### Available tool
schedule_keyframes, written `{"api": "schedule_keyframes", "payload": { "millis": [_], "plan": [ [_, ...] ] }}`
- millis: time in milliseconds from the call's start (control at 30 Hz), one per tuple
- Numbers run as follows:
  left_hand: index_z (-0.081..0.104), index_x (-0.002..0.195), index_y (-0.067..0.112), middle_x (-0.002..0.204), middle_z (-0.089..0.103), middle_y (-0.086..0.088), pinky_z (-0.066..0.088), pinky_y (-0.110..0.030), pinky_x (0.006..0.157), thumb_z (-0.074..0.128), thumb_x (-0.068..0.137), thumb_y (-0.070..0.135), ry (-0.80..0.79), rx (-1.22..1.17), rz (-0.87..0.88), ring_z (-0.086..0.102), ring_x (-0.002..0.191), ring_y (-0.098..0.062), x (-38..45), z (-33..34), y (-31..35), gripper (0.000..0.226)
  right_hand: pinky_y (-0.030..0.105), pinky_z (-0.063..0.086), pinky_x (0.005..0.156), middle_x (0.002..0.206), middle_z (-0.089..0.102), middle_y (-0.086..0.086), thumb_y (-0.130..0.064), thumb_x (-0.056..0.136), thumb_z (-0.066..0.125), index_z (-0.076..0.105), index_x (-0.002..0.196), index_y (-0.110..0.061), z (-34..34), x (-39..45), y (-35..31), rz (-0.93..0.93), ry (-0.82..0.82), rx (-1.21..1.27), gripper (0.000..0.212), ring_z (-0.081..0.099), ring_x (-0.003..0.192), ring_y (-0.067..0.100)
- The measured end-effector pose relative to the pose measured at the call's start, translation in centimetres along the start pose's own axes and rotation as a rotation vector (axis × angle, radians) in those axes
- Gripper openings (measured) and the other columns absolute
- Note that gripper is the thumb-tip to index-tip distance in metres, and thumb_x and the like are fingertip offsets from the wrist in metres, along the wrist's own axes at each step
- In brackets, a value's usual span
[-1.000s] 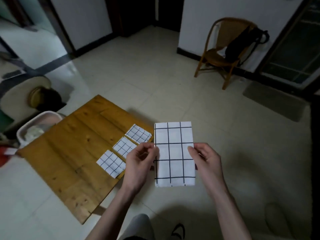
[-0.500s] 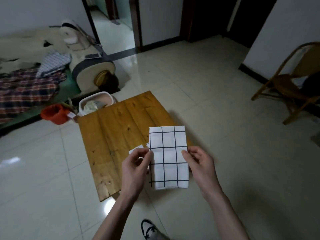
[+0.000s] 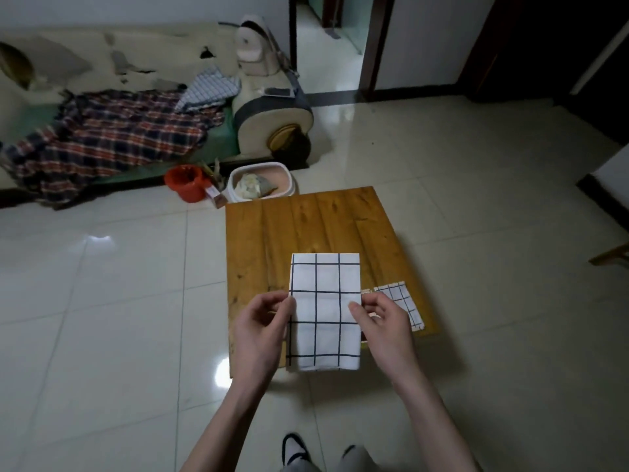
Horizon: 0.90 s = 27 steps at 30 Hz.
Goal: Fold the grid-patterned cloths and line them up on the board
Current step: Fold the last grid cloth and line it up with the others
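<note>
A white cloth with a black grid (image 3: pixel 325 311), folded into a tall rectangle, hangs upright in front of me over the near part of the wooden board (image 3: pixel 306 229). My left hand (image 3: pixel 262 328) pinches its left edge about halfway up, and my right hand (image 3: pixel 383 325) pinches its right edge at the same height. A small folded grid cloth (image 3: pixel 400 301) lies on the board near its right front corner, partly hidden behind my right hand. Other folded cloths on the board are hidden.
Behind the board stand a white basin (image 3: pixel 260 182) with rags and a red bucket (image 3: pixel 185 180). A sofa with a plaid blanket (image 3: pixel 109 134) fills the left back. A doorway (image 3: pixel 328 35) opens beyond, and glossy tiled floor surrounds the board.
My view has swung left, so the board now sits straight ahead and the sofa has come into view. Both hands keep the same pinch on the folded cloth.
</note>
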<state>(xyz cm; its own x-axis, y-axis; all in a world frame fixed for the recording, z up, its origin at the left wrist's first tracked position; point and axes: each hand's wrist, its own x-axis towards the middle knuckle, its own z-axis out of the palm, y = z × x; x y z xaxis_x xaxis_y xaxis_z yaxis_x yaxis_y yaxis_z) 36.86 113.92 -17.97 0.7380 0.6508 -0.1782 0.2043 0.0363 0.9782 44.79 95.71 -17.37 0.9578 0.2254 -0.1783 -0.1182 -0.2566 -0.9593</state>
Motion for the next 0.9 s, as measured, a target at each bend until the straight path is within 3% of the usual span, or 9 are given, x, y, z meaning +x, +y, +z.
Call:
{"api": "schedule_keyframes", "payload": {
  "millis": [233, 400, 533, 767, 900],
  "plan": [
    [0.077, 0.094, 0.022, 0.092, 0.078, 0.002, 0.058, -0.041, 0.072, 0.075, 0.096, 0.021, 0.165, -0.034, -0.092, 0.072, 0.082, -0.014, 2.7, -1.6, -2.1, 0.003, 0.013, 0.052, 0.066, 0.087, 0.067, -0.010, -0.029, 0.100, 0.067, 0.067, 0.095, -0.025, 3.7, 4.0, 0.8, -0.028, -0.165, -0.143, 0.006, 0.064, 0.083, -0.002],
    [0.076, 0.092, 0.018, 0.089, 0.077, 0.004, 0.054, -0.034, 0.068, 0.072, 0.097, 0.014, 0.259, -0.027, -0.130, 0.066, 0.077, -0.009, 4.5, -2.3, -3.7, 0.007, 0.008, 0.049, 0.076, 0.094, 0.068, -0.005, -0.029, 0.101, 0.066, 0.067, 0.098, -0.026, 6.5, 7.0, 2.2, 0.035, -0.306, -0.107, 0.004, 0.063, 0.096, -0.006],
    [0.077, 0.094, 0.023, 0.087, 0.076, 0.009, 0.052, -0.021, 0.067, 0.068, 0.095, 0.009, 0.300, -0.002, -0.169, 0.063, 0.073, -0.002, 6.2, -2.9, -6.0, 0.017, 0.003, 0.047, 0.073, 0.099, 0.069, 0.001, -0.026, 0.100, 0.067, 0.068, 0.101, -0.020, 8.4, 8.9, 4.0, 0.082, -0.355, -0.095, 0.006, 0.062, 0.090, -0.013],
    [0.078, 0.095, 0.028, 0.090, 0.077, 0.012, 0.054, -0.017, 0.073, 0.066, 0.095, 0.006, 0.311, -0.001, -0.249, 0.067, 0.080, -0.005, 8.7, -3.2, -13.4, 0.026, 0.005, 0.048, 0.076, 0.098, 0.069, 0.002, -0.027, 0.100, 0.067, 0.065, 0.103, -0.021, 11.9, 11.2, 10.9, 0.154, -0.388, -0.147, 0.006, 0.063, 0.091, -0.013],
    [0.077, 0.095, 0.026, 0.088, 0.076, 0.012, 0.055, -0.019, 0.075, 0.067, 0.094, 0.004, 0.309, -0.001, -0.285, 0.067, 0.081, -0.006, 10.0, -2.9, -18.6, 0.025, 0.017, 0.056, 0.086, 0.102, 0.069, -0.003, -0.027, 0.100, 0.066, 0.063, 0.107, -0.026, 13.9, 12.2, 16.1, 0.187, -0.366, -0.177, 0.007, 0.066, 0.094, -0.006]
  ]
}}
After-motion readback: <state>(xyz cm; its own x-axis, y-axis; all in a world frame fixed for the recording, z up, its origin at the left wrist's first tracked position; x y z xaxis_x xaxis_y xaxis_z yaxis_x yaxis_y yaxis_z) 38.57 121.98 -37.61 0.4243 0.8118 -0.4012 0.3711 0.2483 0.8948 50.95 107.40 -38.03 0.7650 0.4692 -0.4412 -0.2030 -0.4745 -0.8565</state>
